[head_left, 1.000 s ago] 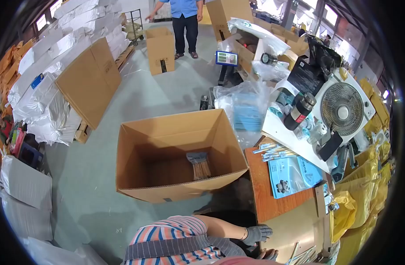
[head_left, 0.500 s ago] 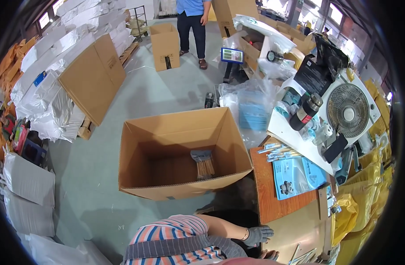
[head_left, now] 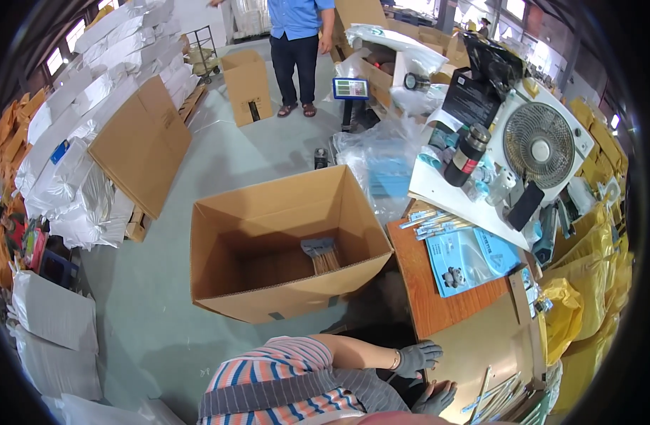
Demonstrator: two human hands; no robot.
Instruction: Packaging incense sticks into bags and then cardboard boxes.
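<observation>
My left hand [head_left: 418, 359], in a grey glove with the fingertips bare, lies with fingers stretched at the near edge of a flat brown board [head_left: 474, 347] on the table. Just below it, my right hand [head_left: 436, 398], gloved alike, rests on the board's edge with fingers apart. Nothing shows in either hand. On the board, right of my hands, lies a loose pile of thin pale sticks [head_left: 498, 400], some with blue ends. A large open cardboard box [head_left: 268, 301] stands on the floor ahead, holding a bundle of sticks in a bluish wrapper [head_left: 321, 255].
Blue printed bags [head_left: 474, 258] and wrapped sticks [head_left: 438, 222] lie on the wooden tabletop [head_left: 410, 283]. Beyond are a dark flask [head_left: 468, 156], a phone [head_left: 525, 205] and a fan [head_left: 541, 145]. A person in blue [head_left: 294, 42] stands by another carton [head_left: 246, 88]. White sacks [head_left: 91, 191] line the left.
The view has shifted slightly, so more of my right hand and of the stick pile shows. My left hand stays at the board's edge. The standing person's feet have come side by side.
</observation>
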